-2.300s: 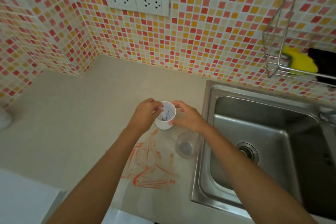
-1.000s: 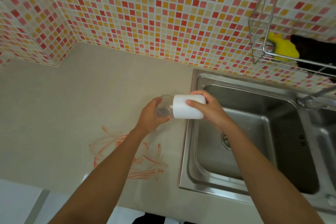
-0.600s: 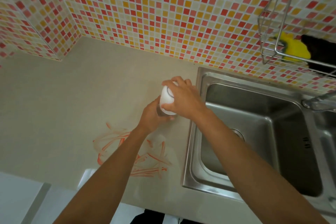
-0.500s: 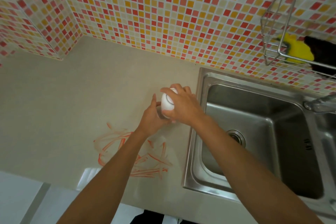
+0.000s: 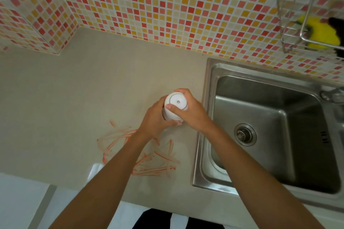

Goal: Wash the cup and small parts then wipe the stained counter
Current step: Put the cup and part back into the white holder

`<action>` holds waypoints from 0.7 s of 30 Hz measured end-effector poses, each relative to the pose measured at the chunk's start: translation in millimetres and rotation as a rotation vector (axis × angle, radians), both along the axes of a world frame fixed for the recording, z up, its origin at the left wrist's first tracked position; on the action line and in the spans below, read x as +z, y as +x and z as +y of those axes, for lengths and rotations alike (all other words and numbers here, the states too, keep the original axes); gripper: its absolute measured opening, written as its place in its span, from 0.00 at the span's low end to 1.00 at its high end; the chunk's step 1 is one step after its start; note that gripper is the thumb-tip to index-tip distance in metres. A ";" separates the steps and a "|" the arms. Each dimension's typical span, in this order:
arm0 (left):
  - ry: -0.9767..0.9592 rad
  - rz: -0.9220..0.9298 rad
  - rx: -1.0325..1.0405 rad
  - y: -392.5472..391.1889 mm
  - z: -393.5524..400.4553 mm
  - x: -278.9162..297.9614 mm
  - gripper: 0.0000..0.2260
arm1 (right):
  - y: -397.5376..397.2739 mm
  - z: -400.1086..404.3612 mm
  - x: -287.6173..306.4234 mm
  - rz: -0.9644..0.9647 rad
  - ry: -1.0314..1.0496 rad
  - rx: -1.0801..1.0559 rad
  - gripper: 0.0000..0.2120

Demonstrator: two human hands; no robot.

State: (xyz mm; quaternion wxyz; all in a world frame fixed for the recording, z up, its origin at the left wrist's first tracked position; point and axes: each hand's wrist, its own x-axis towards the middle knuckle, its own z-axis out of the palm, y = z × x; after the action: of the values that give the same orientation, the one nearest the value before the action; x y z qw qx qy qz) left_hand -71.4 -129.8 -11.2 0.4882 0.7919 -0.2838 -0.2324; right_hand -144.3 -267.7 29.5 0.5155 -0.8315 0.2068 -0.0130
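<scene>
Directly ahead of me: small white plastic cup (image 5: 176, 107) held upside down over the beige counter (image 5: 74, 98), left of the steel sink (image 5: 260, 135).

My right hand (image 5: 189, 115) wraps the cup from the sink side, thumb across its base; my left hand (image 5: 155, 119) curls around something beneath it. The cup's long axis stands near vertical, and the sink lies to my right, nearer the right hand. Hidden: the cup's mouth, what the left hand holds, any small parts. Orange stain (image 5: 137, 154) lies unwiped.

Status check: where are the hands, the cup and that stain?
Both hands on the cup: right hand grips the inverted white cup, left hand grips beneath. Orange stain unwiped. Sink beside, nothing blocking.
</scene>
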 end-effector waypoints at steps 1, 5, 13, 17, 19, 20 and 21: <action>0.005 -0.002 -0.002 0.4 0.1 -1.0 0.38 | 0.4 -0.4 -0.6 -0.010 0.019 0.002 0.27; 0.033 -0.021 0.005 -2.8 -0.4 0.0 0.39 | -2.3 1.5 -2.1 -0.030 0.078 -0.025 0.25; 0.371 -0.016 -0.104 7.9 15.2 37.7 0.47 | -23.9 -15.7 34.8 -0.018 -0.067 -0.105 0.40; 0.227 -0.315 0.168 1.1 8.5 82.5 0.37 | -72.2 -51.4 71.7 -0.197 -0.345 -0.265 0.31; 0.130 -0.463 0.153 -12.6 -23.7 112.0 0.32 | -97.1 -78.1 92.9 -0.277 -0.461 -0.341 0.26; 0.084 -0.530 0.129 -22.2 -45.4 125.8 0.30 | -108.2 -93.3 104.1 -0.322 -0.498 -0.377 0.24; 0.043 -0.594 0.102 -33.5 -68.5 140.3 0.29 | -118.2 -108.4 116.3 -0.367 -0.535 -0.411 0.23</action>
State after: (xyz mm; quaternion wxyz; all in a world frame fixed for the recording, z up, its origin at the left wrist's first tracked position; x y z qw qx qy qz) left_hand -104.8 -198.3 129.0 0.3782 0.8484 -0.3692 0.0281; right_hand -262.4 -376.1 145.8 0.2956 -0.8615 0.2628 -0.3184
